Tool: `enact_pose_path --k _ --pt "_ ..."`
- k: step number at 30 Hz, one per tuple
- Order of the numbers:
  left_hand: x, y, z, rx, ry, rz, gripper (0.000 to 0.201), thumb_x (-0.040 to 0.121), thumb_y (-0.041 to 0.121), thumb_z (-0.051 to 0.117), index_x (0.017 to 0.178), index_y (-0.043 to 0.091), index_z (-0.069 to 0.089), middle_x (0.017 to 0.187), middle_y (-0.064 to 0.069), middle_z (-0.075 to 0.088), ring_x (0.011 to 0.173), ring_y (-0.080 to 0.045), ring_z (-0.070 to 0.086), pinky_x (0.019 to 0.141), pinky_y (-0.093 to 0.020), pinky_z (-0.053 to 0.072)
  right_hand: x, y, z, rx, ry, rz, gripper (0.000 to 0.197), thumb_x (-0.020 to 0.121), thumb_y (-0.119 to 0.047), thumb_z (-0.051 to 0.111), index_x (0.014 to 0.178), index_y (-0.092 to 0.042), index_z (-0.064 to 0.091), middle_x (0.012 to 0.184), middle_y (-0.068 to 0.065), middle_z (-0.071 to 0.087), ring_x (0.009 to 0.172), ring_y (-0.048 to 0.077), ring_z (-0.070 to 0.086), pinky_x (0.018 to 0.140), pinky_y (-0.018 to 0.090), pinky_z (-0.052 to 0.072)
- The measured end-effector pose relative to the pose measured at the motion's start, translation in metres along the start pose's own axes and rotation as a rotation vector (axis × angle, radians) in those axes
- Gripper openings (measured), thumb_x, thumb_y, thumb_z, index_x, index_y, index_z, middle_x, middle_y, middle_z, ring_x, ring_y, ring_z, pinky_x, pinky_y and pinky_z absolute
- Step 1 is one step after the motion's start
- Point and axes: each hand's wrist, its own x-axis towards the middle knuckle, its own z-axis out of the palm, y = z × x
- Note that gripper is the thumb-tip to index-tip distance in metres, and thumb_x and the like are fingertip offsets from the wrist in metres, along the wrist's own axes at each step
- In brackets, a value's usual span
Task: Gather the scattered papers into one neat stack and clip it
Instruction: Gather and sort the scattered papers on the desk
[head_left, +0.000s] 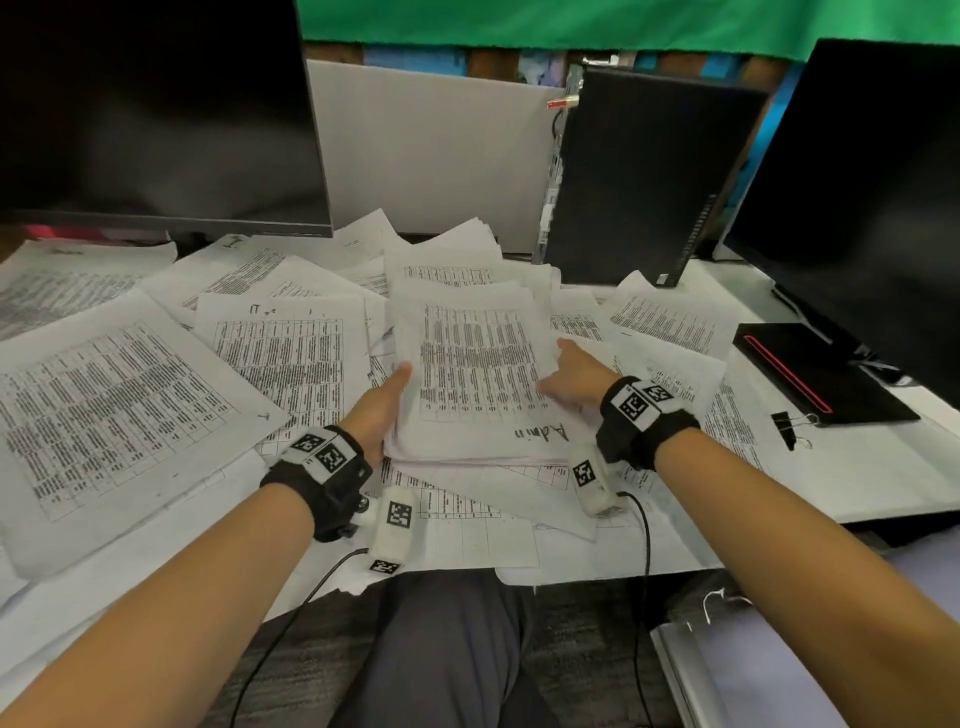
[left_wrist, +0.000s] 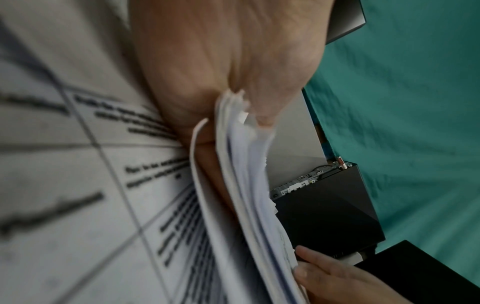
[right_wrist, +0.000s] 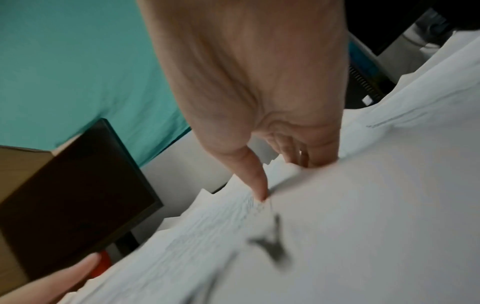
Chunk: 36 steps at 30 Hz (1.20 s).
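White printed sheets cover the desk (head_left: 857, 483), and in the middle of them sits the stack (head_left: 475, 374) the person has gathered so far, lying on top of the loose papers (head_left: 119, 405) rather than on bare desk. Both hands flank it. The left hand (head_left: 382, 410) is at the stack's left edge; from the left wrist view the thumb lies over the top sheets and the fingers go underneath, so the edge is pinched between them. The right hand (head_left: 574, 376) is at the right edge, thumb tip pressed on the top sheet, the other fingers tucked down along the side; how far they wrap under I cannot tell. The top page shows a table and the handwritten word "Admin" at the near end. Edges of the stack are uneven at the far end. A black binder clip (head_left: 787, 428) lies on the desk well to the right of the right hand, beside a black notebook (head_left: 815, 374). 2 dark monitors (head_left: 156, 114) stand behind.
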Motion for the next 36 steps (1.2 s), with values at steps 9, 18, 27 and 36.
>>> enact_pose_path --k 9,18,27,36 --pt "0.006 -0.006 -0.008 0.031 -0.033 0.032 0.039 0.095 0.017 0.057 0.127 -0.003 0.048 0.102 -0.018 0.063 0.083 -0.027 0.064 0.066 -0.037 0.055 -0.012 0.039 -0.049 0.176 0.207 0.186 0.04 0.091 -0.023 0.065 0.116 0.006 0.056 0.096 0.014 0.063 0.093 0.033 0.064 0.089 0.044 0.054" --pt "0.021 -0.015 -0.024 -0.055 -0.074 -0.021 0.113 0.058 0.034 0.086 0.149 0.014 0.022 0.109 -0.019 0.069 0.103 -0.037 0.063 0.1 -0.047 0.046 -0.029 0.032 -0.03 0.319 0.165 0.101 0.015 0.091 -0.011 0.066 0.104 -0.004 0.064 0.092 0.012 0.067 0.079 0.024 0.063 0.064 0.031 0.054" --pt "0.008 -0.009 -0.014 -0.053 -0.027 0.014 0.079 0.085 0.031 0.066 0.15 0.023 0.021 0.123 -0.017 0.058 0.085 -0.026 0.062 0.062 -0.031 0.057 -0.004 0.045 -0.073 -0.174 0.124 0.246 0.059 0.084 -0.044 0.072 0.123 -0.001 0.06 0.122 0.012 0.064 0.101 0.029 0.057 0.085 0.031 0.044" --pt "-0.013 -0.003 0.002 0.157 -0.033 0.101 0.043 0.1 0.024 0.046 0.14 0.009 0.04 0.106 -0.001 0.063 0.074 -0.009 0.058 0.042 -0.016 0.047 0.007 0.054 -0.069 0.058 0.137 0.215 0.06 0.069 -0.037 0.086 0.113 -0.005 0.06 0.112 0.004 0.066 0.102 0.025 0.061 0.091 0.035 0.05"
